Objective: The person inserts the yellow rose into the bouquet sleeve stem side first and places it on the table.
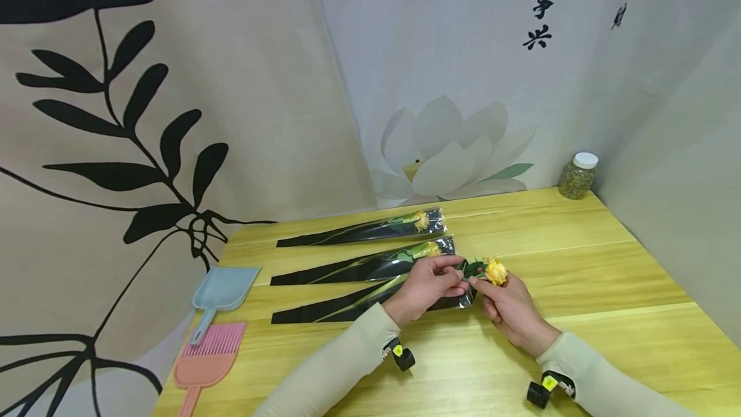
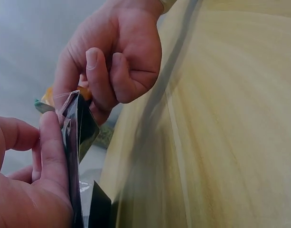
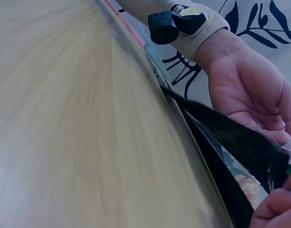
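Observation:
A yellow rose [image 1: 495, 271] with green leaves sticks out of the open right end of a black, clear-fronted flower sleeve [image 1: 324, 311], the nearest of three on the table. My left hand [image 1: 425, 285] pinches the sleeve near its mouth, where the clear film edge [image 2: 69, 97] shows in the left wrist view. Just below the bloom, my right hand [image 1: 515, 314] pinches the rose with thumb and forefinger; its other fingers are curled. In the right wrist view the sleeve [image 3: 230, 135] slants up off the table towards both hands. The stem inside is partly hidden by my left hand.
Two more sleeves, each with a yellow rose, lie behind: a middle one [image 1: 359, 270] and a far one [image 1: 365, 230]. At the left edge are a blue dustpan [image 1: 227, 287] and a pink brush [image 1: 205, 365]. A white-lidded jar [image 1: 577, 177] stands at the back right corner.

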Action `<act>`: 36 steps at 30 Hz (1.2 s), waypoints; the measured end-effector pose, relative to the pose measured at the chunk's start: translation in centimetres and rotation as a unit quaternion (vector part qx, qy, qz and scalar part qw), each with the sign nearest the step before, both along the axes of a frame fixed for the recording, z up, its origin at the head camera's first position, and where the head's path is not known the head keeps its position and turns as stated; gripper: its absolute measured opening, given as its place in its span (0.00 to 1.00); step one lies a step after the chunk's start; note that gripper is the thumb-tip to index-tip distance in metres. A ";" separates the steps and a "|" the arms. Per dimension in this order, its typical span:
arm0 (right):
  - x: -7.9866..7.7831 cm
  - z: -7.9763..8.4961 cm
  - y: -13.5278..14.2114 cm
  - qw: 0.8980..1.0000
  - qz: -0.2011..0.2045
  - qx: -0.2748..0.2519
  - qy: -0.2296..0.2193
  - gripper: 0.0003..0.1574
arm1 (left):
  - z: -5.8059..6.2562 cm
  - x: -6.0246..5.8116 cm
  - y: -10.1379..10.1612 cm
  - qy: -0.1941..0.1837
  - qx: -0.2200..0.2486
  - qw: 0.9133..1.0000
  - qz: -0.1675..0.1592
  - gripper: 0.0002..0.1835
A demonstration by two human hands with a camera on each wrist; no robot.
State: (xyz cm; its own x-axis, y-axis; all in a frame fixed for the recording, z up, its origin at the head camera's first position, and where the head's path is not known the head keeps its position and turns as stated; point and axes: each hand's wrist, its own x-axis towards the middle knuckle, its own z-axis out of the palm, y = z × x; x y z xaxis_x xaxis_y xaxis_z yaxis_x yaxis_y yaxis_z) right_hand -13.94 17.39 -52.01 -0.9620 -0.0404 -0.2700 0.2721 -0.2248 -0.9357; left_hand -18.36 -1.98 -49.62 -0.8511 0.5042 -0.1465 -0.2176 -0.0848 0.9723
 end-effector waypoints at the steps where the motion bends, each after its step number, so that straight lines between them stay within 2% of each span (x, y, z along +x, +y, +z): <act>1: 0.0 0.0 0.1 1.000 0.005 0.004 0.003 0.17 | -0.1 0.0 0.0 0.001 -0.002 1.000 0.001 0.24; 5: 0.2 0.3 0.6 1.000 0.029 0.010 0.008 0.18 | -0.2 0.0 -0.3 0.005 -0.012 1.000 0.002 0.24; 10: 0.5 0.9 1.9 0.997 0.068 0.012 0.020 0.11 | -0.1 0.0 -0.5 0.004 -0.016 1.000 0.001 0.26; 13: 0.5 1.1 2.7 0.997 0.079 0.005 0.027 0.11 | 0.0 0.1 -0.7 0.002 -0.018 1.000 0.001 0.26; 17: 0.4 1.0 3.2 0.997 0.064 0.003 0.036 0.10 | 0.2 0.1 -0.7 0.001 -0.024 1.000 -0.001 0.25; 23: 0.1 1.0 3.0 0.999 0.023 0.003 0.028 0.18 | 0.3 0.0 -0.7 0.009 -0.035 0.999 -0.006 0.24; 28: -0.1 1.0 2.6 0.999 0.005 0.024 0.029 0.18 | 0.5 0.0 -0.7 0.009 -0.046 0.999 -0.010 0.23; 36: -0.2 1.3 1.7 0.999 -0.014 0.031 0.030 0.17 | 0.5 -0.1 -0.6 0.013 -0.055 0.998 -0.008 0.22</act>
State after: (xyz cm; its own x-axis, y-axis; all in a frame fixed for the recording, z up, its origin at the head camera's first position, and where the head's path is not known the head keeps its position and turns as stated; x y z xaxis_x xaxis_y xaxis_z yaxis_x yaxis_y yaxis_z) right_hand -14.15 19.09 -50.71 -0.9769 0.0017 -0.2136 0.2101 -0.1716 -0.9625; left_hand -18.41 -2.61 -49.10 -0.8474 0.4999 -0.1790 -0.1917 0.0263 0.9811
